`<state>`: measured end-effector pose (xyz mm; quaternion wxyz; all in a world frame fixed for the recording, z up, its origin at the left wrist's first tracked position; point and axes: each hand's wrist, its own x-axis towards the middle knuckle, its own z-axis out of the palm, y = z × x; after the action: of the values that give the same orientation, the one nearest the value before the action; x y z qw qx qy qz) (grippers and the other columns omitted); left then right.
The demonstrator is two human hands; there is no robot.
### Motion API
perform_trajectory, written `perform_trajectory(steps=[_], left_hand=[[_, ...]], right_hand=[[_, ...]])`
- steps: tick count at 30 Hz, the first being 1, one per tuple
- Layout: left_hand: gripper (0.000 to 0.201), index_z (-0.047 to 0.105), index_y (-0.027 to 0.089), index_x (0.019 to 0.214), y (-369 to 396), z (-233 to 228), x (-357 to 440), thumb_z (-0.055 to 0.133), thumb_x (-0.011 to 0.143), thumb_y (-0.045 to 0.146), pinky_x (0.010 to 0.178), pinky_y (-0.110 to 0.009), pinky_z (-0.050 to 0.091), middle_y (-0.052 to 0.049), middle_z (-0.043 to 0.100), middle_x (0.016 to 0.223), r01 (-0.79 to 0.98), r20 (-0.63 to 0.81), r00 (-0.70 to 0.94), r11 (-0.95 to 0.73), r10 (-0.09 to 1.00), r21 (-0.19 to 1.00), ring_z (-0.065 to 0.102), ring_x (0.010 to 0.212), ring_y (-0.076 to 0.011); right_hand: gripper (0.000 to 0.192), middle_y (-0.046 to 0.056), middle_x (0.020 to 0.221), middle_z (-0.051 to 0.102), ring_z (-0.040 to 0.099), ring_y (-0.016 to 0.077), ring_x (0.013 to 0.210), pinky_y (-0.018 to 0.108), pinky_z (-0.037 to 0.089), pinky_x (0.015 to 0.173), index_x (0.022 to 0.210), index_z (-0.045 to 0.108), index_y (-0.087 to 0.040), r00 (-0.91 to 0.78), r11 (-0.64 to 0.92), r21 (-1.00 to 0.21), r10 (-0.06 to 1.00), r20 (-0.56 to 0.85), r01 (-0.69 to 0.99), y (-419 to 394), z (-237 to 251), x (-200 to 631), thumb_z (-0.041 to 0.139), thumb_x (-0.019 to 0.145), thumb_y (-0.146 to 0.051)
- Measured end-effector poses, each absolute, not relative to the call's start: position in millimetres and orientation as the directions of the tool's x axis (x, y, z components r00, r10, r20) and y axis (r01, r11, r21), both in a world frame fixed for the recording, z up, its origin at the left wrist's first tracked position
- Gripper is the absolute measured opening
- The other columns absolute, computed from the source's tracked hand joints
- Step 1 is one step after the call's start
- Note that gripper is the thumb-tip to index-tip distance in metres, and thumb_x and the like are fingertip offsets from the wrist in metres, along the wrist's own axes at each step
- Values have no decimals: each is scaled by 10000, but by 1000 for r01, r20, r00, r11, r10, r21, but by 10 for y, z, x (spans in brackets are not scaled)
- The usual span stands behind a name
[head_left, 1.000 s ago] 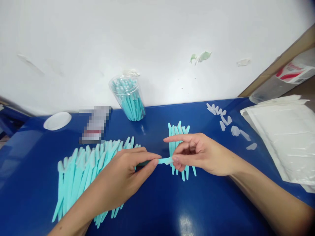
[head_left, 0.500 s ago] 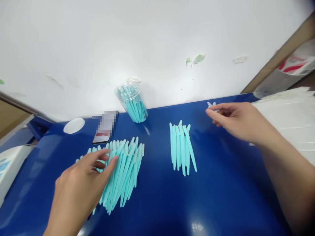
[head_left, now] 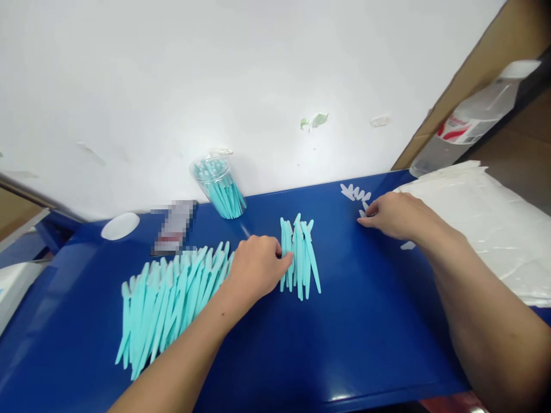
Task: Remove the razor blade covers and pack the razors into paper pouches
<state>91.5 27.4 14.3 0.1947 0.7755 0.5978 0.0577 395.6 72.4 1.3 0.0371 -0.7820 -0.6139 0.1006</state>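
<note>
On the blue table [head_left: 365,344], two bare hands are at work among teal plastic sticks. Left hand [head_left: 256,269] sits curled at the near edge of the small bundle of sticks [head_left: 299,255], fingertips touching its left side; whether a stick is actually pinched there is hard to tell, since the knuckles cover the contact. Just left of that hand, and partly under the wrist, lies the big fan of sticks [head_left: 172,301], spread flat across the tabletop with tips pointing away from the person.

Right hand [head_left: 394,215] is out to the far right, palm down, fingers bent and pressing on the loose white caps [head_left: 355,192] scattered near the table's back edge; one cap [head_left: 407,245] peeks out beside the wrist. No cap is clearly gripped.

Back by the wall stands a clear cup [head_left: 217,186] tilted and packed with more teal sticks. To its left, a white lid [head_left: 120,225] lies flat beside a blurred dark object [head_left: 174,226]. Over on the right, a sheet of white plastic [head_left: 495,229] overlaps the table corner, and a clear bottle [head_left: 469,126] lies behind it.
</note>
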Motion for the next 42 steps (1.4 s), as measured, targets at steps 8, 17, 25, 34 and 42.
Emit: perform_trajectory(steps=[8, 17, 25, 34, 42], left_hand=[[286, 681, 219, 741, 222, 164, 682, 559, 927, 398, 575, -316, 454, -25, 710, 640, 809, -227, 310, -131, 923, 573, 685, 603, -210], [302, 612, 251, 1040, 132, 418, 142, 492, 1053, 529, 505, -232, 440, 26, 635, 751, 644, -174, 378, -123, 910, 755, 581, 571, -122], [272, 680, 336, 1304, 184, 270, -318, 557, 1078, 424, 550, -242, 421, -23, 609, 1024, 554, 100, 386, -317, 917, 770, 534, 724, -126], [344, 633, 405, 1415, 158, 140, -366, 540, 1096, 317, 602, -252, 453, -17, 585, 1042, 617, 119, 464, -417, 878, 667, 541, 730, -117], [329, 625, 399, 1393, 70, 115, -175, 534, 1096, 290, 582, -226, 439, 4, 581, 1047, 624, 136, 469, -436, 873, 649, 546, 732, -98]], right_hand=[[115, 166, 792, 730, 716, 476, 1034, 557, 535, 838, 602, 677, -226, 222, -253, -348, 967, -128, 903, 741, 46, 3671, 780, 650, -238], [247, 89, 898, 825, 798, 247, 844, 415, 678, 807, 838, 745, -242, -121, -214, -955, 963, -242, 203, 523, 224, 3083, 862, 741, -436], [205, 82, 953, 861, 829, 187, 905, 261, 680, 851, 823, 769, -202, -204, -393, -880, 915, -347, -267, 454, 145, 2610, 922, 785, -334], [187, 55, 881, 857, 828, 155, 825, 174, 663, 769, 795, 811, -187, -231, -544, -744, 839, -493, -388, 388, 1, 2501, 959, 766, -296], [215, 54, 806, 841, 826, 154, 800, 185, 664, 752, 851, 770, -182, -265, -501, -782, 864, -428, -370, 293, -5, 2474, 939, 800, -306]])
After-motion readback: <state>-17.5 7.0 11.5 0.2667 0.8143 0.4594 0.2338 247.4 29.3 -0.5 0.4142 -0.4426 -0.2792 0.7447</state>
